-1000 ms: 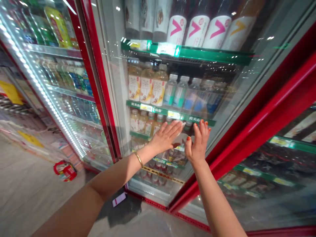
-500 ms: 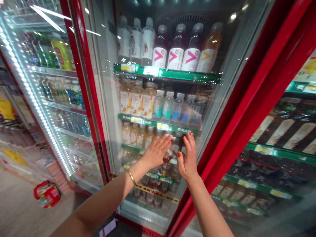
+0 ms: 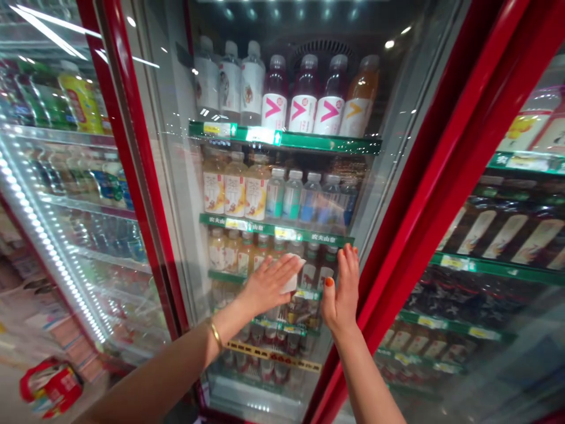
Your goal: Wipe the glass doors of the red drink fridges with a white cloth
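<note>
My left hand [image 3: 263, 290], with a gold bangle at the wrist, lies flat over a white tissue [image 3: 291, 284] and presses it to the glass door [image 3: 379, 194] of a drinks fridge. The tissue shows past the fingertips and below the fingers. To its right, my right hand [image 3: 343, 297] is empty, fingers upright and thumb apart, by the door's right side. Its palm faces the glass; whether it touches is hard to tell. Behind the glass, bottles stand on shelves with green label strips [image 3: 326, 142].
A thick red door frame [image 3: 406, 200] slants along the right, with another fridge of bottles beyond it. At left stands a lit fridge [image 3: 88, 200] behind a red post [image 3: 141, 153]. A red package [image 3: 53, 386] lies on the floor at lower left.
My left hand has slid slightly left and down on the glass, and more of the tissue shows. My right hand has shifted a little right and down in view. The view has turned slightly right.
</note>
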Available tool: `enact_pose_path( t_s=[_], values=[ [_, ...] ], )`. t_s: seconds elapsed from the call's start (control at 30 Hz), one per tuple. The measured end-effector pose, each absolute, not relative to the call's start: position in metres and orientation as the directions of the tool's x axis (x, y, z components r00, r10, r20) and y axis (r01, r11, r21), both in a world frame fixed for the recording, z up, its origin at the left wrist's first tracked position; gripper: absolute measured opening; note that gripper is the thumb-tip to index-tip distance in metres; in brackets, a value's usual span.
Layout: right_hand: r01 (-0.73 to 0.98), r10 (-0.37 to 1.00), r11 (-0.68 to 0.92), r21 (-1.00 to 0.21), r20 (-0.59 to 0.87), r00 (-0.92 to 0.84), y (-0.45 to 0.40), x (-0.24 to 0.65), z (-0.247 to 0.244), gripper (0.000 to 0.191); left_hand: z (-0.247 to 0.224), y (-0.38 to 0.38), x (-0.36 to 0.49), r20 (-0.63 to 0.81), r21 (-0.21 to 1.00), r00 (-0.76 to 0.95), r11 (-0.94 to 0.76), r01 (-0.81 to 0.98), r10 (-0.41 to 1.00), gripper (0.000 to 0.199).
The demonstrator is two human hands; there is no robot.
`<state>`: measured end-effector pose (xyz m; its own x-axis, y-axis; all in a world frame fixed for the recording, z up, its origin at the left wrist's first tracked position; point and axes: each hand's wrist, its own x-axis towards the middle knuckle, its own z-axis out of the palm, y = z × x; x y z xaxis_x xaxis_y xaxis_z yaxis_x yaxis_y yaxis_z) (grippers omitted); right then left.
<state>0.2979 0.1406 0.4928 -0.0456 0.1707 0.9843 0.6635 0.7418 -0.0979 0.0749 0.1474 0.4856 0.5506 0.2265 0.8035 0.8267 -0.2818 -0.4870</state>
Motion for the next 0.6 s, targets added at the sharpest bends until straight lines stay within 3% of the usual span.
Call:
enact_pose_path(
  t_s=[0.17,0.2,0.27,0.33,0.4,0.5,0.6],
  values=[
    [0.682,0.172,0.719,-0.134,0.985,0.012,0.138,0.299,0.485,0.068,0.548,0.167,0.082,0.927,-0.199,0.26,-0.232,0.952,0.271,0.101],
    [0.682,0.176,0.717,-0.147,0.984,0.027,0.137,0.297,0.483,0.068,0.558,0.17,0.098,0.917,-0.202,0.275,-0.258,0.945,0.29,0.098],
    [0.68,0.179,0.716,-0.157,0.983,0.039,0.137,0.292,0.478,0.068,0.56,0.172,0.128,0.847,-0.342,0.444,-0.341,0.876,0.291,0.09],
    [0.681,0.175,0.717,-0.149,0.984,0.03,0.138,0.289,0.473,0.068,0.538,0.164,0.138,0.725,-0.531,0.65,-0.416,0.739,0.229,0.081],
    [0.687,0.175,0.714,-0.132,0.985,0.007,0.139,0.289,0.466,0.068,0.512,0.153,0.122,0.639,-0.632,0.751,-0.442,0.637,0.167,0.073],
    [0.703,0.201,0.696,-0.145,0.98,0.002,0.138,0.29,0.452,0.067,0.505,0.145,0.08,0.673,-0.621,0.725,-0.42,0.662,0.149,0.073],
    [0.687,0.21,0.696,-0.211,0.974,0.086,0.136,0.289,0.438,0.064,0.542,0.156,0.08,0.821,-0.474,0.546,-0.334,0.815,0.169,0.085]
  ],
)
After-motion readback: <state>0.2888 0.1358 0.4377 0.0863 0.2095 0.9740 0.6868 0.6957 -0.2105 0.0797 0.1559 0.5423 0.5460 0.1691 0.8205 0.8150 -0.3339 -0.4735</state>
